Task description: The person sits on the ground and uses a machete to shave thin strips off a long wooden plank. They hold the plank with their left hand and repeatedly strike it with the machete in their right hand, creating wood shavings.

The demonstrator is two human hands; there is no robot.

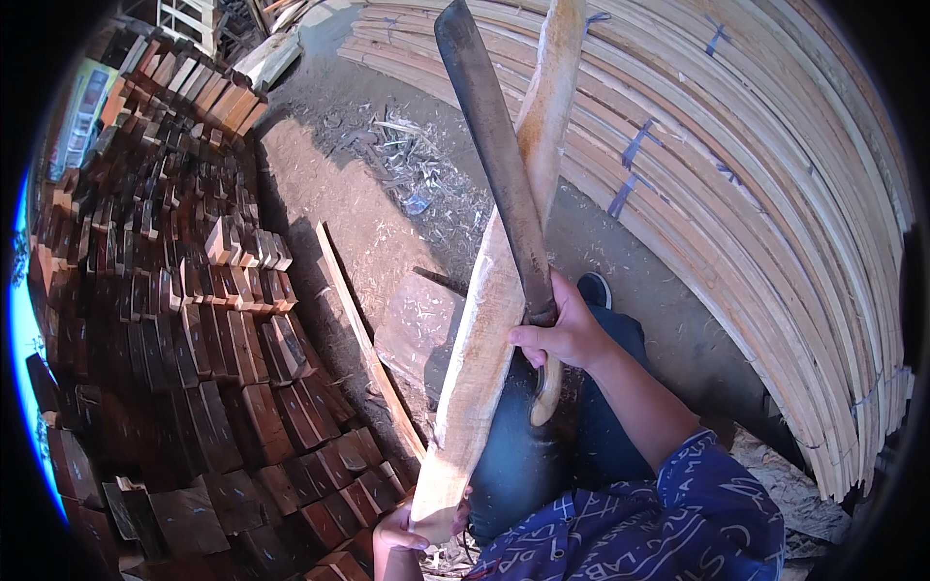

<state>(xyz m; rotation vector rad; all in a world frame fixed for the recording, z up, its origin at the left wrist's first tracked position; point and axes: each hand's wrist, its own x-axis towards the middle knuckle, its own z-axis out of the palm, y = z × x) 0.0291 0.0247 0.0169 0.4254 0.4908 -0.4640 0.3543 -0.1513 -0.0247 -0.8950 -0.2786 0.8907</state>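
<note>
Machete (518,218) in right grip (567,334); plank (490,320), lower end, in left grip (396,533).

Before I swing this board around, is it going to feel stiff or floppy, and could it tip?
The board is probably stiff, as it reaches far past the left hand without obvious sag. It may want to tip, since that hand grips its near end. Its ragged edge suggests splinters more than slipperiness.
</note>
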